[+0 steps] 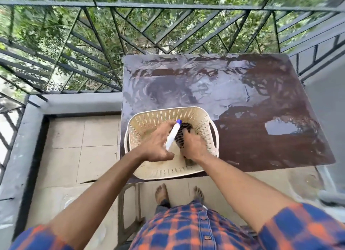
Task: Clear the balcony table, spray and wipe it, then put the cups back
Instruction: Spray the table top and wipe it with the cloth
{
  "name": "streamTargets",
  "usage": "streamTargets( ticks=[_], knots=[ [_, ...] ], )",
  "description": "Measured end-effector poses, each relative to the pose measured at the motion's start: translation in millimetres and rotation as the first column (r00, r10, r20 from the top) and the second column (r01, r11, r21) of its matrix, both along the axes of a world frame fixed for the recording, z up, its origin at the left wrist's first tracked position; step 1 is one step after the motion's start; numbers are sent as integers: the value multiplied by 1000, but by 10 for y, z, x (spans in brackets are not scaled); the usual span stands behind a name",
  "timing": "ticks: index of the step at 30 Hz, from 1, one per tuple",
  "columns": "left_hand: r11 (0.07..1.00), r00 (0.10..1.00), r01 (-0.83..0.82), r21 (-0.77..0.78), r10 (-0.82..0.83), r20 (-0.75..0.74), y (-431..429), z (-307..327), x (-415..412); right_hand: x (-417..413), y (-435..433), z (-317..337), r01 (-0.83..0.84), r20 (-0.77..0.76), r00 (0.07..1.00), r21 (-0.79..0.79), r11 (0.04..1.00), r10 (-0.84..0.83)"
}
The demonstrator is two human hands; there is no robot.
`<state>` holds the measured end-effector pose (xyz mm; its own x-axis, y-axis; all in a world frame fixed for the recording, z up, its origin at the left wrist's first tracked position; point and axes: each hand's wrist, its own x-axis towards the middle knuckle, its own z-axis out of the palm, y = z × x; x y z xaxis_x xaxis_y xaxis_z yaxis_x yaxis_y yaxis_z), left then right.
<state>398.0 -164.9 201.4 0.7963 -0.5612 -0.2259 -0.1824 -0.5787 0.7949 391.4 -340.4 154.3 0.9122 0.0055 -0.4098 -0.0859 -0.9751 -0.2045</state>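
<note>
Two hands work inside the basket (149,167) on the worktop's near left corner. The left hand (155,143) holds the bottle (172,136). The right hand (194,147) curls round a dark item (183,130); cloth or cup, cannot tell. Beyond, the worktop (261,137) is wet and streaked, with a puddle at right. Judged cleared, sprayed and wiped. No cups on it; their return is outstanding.
</note>
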Motion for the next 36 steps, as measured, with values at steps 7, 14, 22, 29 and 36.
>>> streamTargets(
  ticks=[7,14,22,29,36],
  knots=[
    [997,950,48,52,-62,307,-52,-146,85,190,-52,52,26,-35,999,-9,1000,-27],
    [899,871,-378,-221,426,244,-110,-223,105,292,-89,326,206,-178,969,183,961,-174],
    [635,733,-618,-463,679,-47,-102,354,225,310,-226,964,315,-223,948,543,778,-228],
    [456,689,-673,-582,674,-267,-483,884,564,673,-1088,1164,320,-173,940,752,577,-295],
    [368,636,-716,-593,694,-338,-1478,1236,925,1017,-3018,621,361,191,835,518,776,-516]
  ],
)
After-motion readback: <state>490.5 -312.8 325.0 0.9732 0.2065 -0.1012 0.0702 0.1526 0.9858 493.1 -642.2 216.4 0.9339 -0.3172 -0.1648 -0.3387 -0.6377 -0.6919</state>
